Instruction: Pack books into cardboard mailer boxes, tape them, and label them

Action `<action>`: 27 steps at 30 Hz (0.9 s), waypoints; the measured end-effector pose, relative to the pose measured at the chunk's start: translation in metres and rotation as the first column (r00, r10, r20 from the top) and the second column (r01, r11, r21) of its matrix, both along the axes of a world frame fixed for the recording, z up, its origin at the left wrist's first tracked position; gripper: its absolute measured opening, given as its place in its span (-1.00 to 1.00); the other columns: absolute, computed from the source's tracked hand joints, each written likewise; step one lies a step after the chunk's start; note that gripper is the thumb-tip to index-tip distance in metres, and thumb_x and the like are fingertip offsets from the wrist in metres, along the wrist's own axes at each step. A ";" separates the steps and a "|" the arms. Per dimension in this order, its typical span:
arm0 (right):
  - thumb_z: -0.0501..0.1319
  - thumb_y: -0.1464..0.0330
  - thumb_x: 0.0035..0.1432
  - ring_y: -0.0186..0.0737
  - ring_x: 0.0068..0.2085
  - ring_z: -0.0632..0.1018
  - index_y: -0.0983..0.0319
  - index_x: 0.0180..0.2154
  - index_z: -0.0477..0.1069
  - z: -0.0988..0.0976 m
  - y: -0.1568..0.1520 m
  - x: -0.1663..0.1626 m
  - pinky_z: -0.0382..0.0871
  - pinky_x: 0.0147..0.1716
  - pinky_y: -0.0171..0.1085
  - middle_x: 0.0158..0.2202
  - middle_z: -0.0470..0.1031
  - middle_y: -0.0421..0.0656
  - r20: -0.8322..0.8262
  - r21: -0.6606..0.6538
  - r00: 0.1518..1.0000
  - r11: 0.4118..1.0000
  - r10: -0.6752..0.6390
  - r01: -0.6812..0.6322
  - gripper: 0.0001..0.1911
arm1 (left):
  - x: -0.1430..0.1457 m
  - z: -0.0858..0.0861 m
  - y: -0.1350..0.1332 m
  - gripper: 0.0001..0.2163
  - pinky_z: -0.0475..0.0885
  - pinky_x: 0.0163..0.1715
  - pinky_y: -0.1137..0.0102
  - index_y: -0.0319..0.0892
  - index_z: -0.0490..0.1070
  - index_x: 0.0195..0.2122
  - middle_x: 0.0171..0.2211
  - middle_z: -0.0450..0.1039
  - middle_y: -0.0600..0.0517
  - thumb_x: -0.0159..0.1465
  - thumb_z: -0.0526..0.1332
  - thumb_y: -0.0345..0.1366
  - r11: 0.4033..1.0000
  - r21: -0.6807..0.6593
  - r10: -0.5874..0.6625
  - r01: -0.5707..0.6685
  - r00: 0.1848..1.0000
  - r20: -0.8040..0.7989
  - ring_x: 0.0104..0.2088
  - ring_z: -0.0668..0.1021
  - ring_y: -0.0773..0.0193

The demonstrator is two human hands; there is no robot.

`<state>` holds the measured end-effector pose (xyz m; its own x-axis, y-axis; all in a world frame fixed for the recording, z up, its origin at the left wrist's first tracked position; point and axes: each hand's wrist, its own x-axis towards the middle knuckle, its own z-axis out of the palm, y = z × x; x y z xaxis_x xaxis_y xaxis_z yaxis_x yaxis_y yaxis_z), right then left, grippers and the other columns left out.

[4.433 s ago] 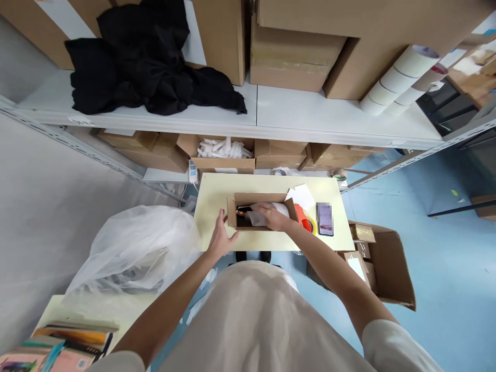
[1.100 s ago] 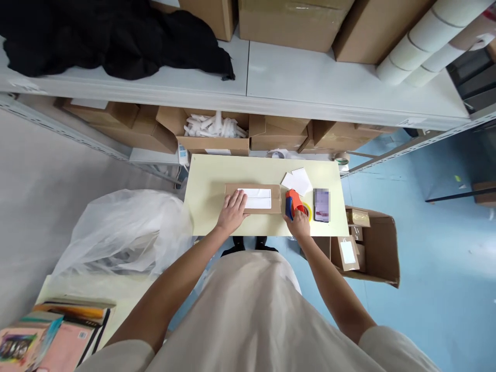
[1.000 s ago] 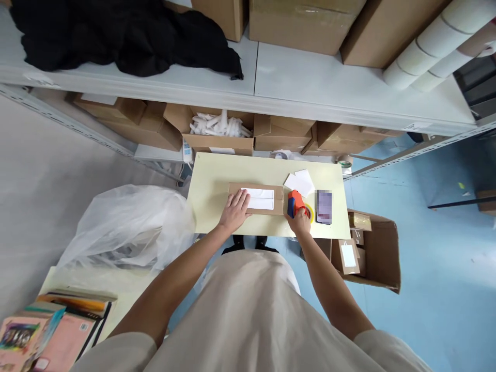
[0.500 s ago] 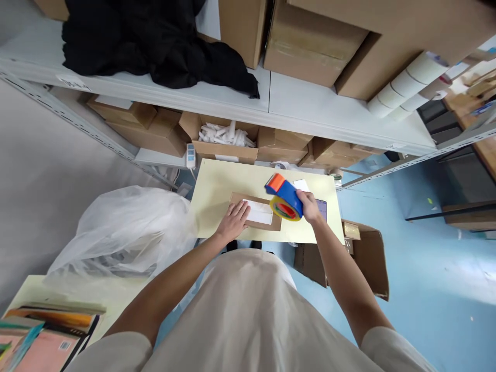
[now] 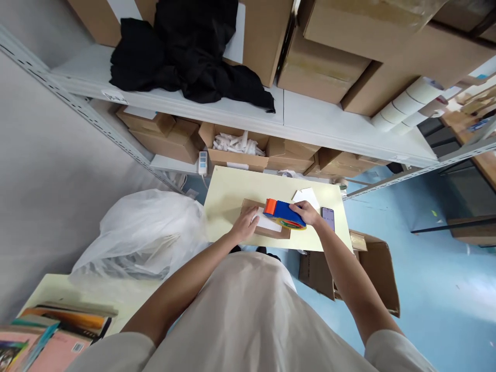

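A small flat cardboard box (image 5: 281, 234) with a white label (image 5: 265, 221) on its top lies on the pale yellow table (image 5: 228, 186). My left hand (image 5: 245, 226) rests on the box's left part, its fingers laid over the label's edge and the thumb apart. In my right hand (image 5: 308, 212) is a blue tape dispenser (image 5: 285, 211) with an orange front and a yellow-rimmed roll, gripped at its right end. The dispenser is held over the right half of the box and hides part of the label; I cannot tell whether it touches.
White cards (image 5: 309, 196) and a phone (image 5: 328, 218) lie on the table's right side. Shelving (image 5: 310, 116) with cartons and black cloth (image 5: 194, 57) rises behind. An open carton (image 5: 377, 274) stands on the floor at right; a translucent plastic bag (image 5: 143, 232) bulges at left.
My right hand has brought the tape dispenser down, tilting it flatter above the box. My left hand stays on the box, its fingers now more bent. The camera view has shifted slightly.
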<state>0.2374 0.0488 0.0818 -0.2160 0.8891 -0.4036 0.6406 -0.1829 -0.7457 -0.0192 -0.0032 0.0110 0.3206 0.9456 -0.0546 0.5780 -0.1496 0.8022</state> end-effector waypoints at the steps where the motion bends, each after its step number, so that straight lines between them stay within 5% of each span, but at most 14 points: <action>1: 0.17 -0.08 -0.06 -0.31 -0.56 0.36 0.29 -0.59 0.38 0.000 -0.001 -0.001 0.24 -0.54 -0.33 -0.61 0.40 -0.19 0.002 0.009 1.000 1.000 0.001 -0.001 -0.47 | 0.002 0.003 0.004 -0.56 0.24 0.14 0.18 -0.26 0.25 0.15 0.17 0.27 -0.20 0.33 -0.08 -0.15 0.992 -0.096 0.097 -0.085 0.987 0.125 0.18 0.34 0.12; 4: 0.15 -0.11 -0.06 -0.32 -0.57 0.35 0.28 -0.60 0.36 0.000 -0.003 -0.001 0.24 -0.54 -0.33 -0.62 0.38 -0.20 -0.008 0.016 1.000 1.000 -0.002 0.002 -0.45 | 0.012 0.012 0.018 -0.60 0.46 -0.18 0.33 -0.22 0.33 0.04 0.00 0.46 -0.17 0.32 -0.04 -0.10 0.888 -0.431 0.331 -0.161 0.875 0.354 -0.13 0.58 0.19; 7: 0.14 -0.10 -0.05 -0.32 -0.56 0.35 0.28 -0.59 0.36 0.000 -0.005 0.000 0.25 -0.54 -0.33 -0.62 0.38 -0.20 -0.008 0.018 1.000 1.000 0.000 0.001 -0.45 | 0.021 0.018 0.029 -0.69 0.44 -0.42 0.45 -0.24 0.44 -0.16 -0.29 0.57 -0.10 0.29 0.03 -0.16 0.818 -0.565 0.358 -0.106 0.863 0.356 -0.41 0.61 0.30; 10: 0.13 -0.10 -0.04 -0.33 -0.57 0.31 0.27 -0.61 0.33 0.001 -0.007 0.001 0.23 -0.55 -0.33 -0.63 0.34 -0.21 0.029 0.043 0.999 0.999 0.020 -0.022 -0.46 | 0.024 0.018 0.033 -0.79 0.39 -0.51 0.47 -0.23 0.47 -0.41 -0.54 0.52 0.00 0.22 0.12 -0.24 0.843 -0.524 0.329 -0.122 0.887 0.323 -0.52 0.56 0.33; 14: 0.08 -0.10 0.00 -0.37 -0.58 0.24 0.25 -0.65 0.26 0.002 -0.011 -0.003 0.15 -0.59 -0.34 -0.66 0.26 -0.24 0.100 0.095 0.993 0.992 0.070 -0.079 -0.46 | 0.004 0.016 0.036 -0.79 0.37 -0.51 0.49 -0.19 0.42 -0.58 -0.61 0.47 0.05 0.16 0.17 -0.23 0.883 -0.444 0.305 -0.154 0.906 0.293 -0.54 0.51 0.35; 21: 0.02 -0.04 0.08 -0.37 -0.58 0.23 0.23 -0.67 0.23 0.003 -0.008 -0.024 0.11 -0.56 -0.33 -0.68 0.24 -0.25 0.203 0.162 0.963 0.964 0.179 -0.213 -0.47 | -0.075 -0.007 0.035 -0.80 0.40 -0.53 0.50 -0.18 0.43 -0.55 -0.59 0.44 0.07 0.13 0.19 -0.19 0.872 -0.383 0.397 -0.306 0.899 0.186 -0.57 0.47 0.37; 27: 0.02 -0.01 0.10 -0.36 -0.59 0.24 0.22 -0.69 0.24 0.010 -0.004 -0.041 0.11 -0.54 -0.32 -0.70 0.27 -0.23 0.307 0.177 0.931 0.949 0.199 -0.262 -0.48 | -0.061 -0.046 0.028 -0.78 0.46 -0.46 0.46 -0.19 0.43 -0.49 -0.54 0.47 0.04 0.16 0.14 -0.17 0.827 -0.439 0.450 -0.350 0.882 0.144 -0.46 0.53 0.31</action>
